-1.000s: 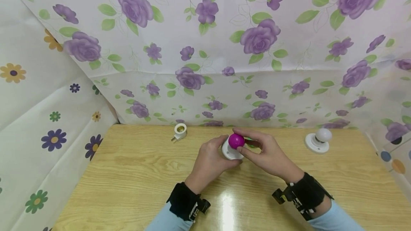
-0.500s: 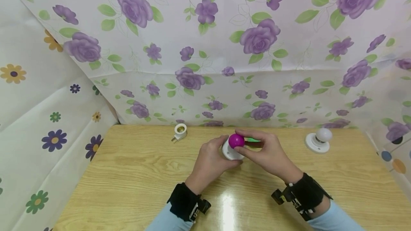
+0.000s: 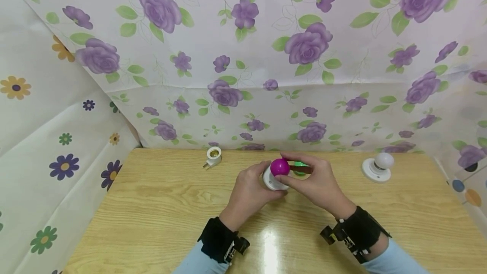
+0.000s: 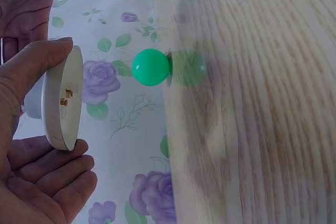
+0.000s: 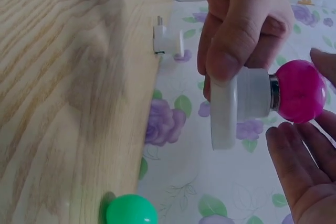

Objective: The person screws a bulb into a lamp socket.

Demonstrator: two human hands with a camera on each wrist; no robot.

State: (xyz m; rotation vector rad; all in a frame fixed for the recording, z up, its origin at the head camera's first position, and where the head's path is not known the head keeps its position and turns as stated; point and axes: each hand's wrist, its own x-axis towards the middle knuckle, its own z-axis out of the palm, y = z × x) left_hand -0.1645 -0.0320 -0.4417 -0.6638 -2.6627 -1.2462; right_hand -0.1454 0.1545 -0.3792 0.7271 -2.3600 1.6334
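My left hand (image 3: 251, 187) grips the white round base of a lamp holder (image 5: 224, 114), raised above the table. In the left wrist view its hollow underside with brass contacts faces the camera. A magenta light bulb (image 3: 280, 167) sits in the holder's socket, a thin band of its metal cap showing in the right wrist view. Thumb and fingers of my right hand (image 3: 319, 179) pinch the bulb from its right side. Behind that hand, a round green bulb-like thing (image 4: 150, 67) rests on the table, partly hidden by the fingers in the head view.
A white plug-in socket (image 3: 214, 155) with two prongs lies at the table's back, left of the hands. At the back right stands a white bulb (image 3: 383, 160) in a round white holder (image 3: 376, 174). Flower-printed sheeting (image 3: 243, 54) rises behind the wooden table (image 3: 160, 215).
The right hand's fingers have shifted slightly around the bulb, thumb further left and index fingertip further right, with the wrist turning a little. Left hand and lamp holder hold still.
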